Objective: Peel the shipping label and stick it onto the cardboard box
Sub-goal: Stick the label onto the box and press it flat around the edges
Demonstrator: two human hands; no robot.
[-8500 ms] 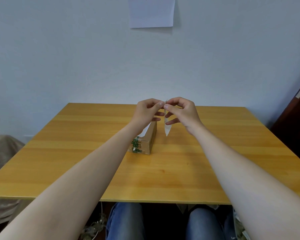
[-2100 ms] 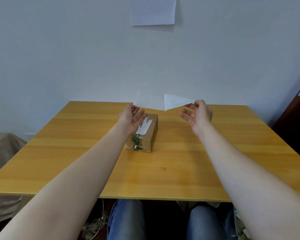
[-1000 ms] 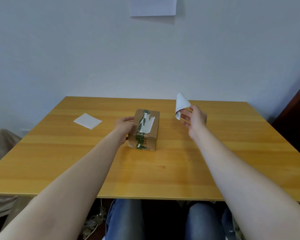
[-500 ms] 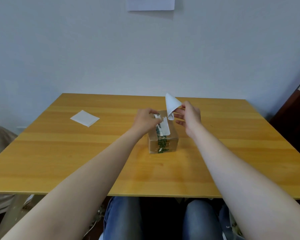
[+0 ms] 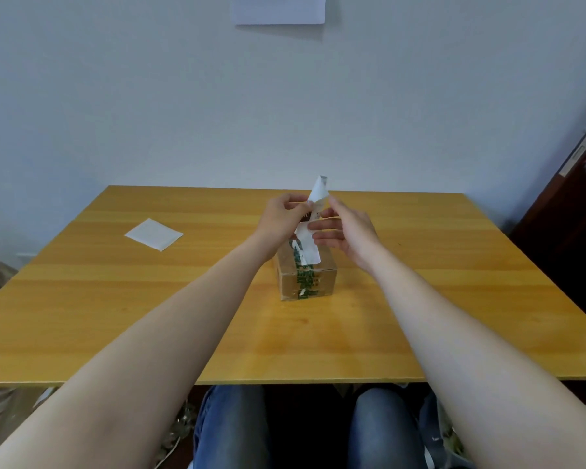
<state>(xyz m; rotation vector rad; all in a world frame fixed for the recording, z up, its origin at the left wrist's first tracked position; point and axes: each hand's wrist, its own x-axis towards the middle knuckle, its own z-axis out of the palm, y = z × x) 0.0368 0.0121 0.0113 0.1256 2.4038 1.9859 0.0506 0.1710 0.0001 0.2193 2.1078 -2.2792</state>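
Observation:
A small cardboard box (image 5: 307,277) with green-printed tape stands at the middle of the wooden table (image 5: 115,299). Just above its far end, both hands hold a white shipping label (image 5: 313,218) upright on edge. My left hand (image 5: 283,220) pinches the label's left side with curled fingers. My right hand (image 5: 347,231) holds the right side between thumb and fingers, the lower fingers stretched out. The label's bottom end hangs down to the box top; whether it touches is not clear.
A white square backing sheet (image 5: 154,234) lies flat at the table's far left. A white paper (image 5: 279,8) is pinned on the wall above. A dark door (image 5: 575,211) stands at the right. My knees show below the near table edge.
The peeled backing sheet was dropped on the left of the table. The box was shifted to the right, toward the middle. My left hand left the box and now pinches the label with my right.

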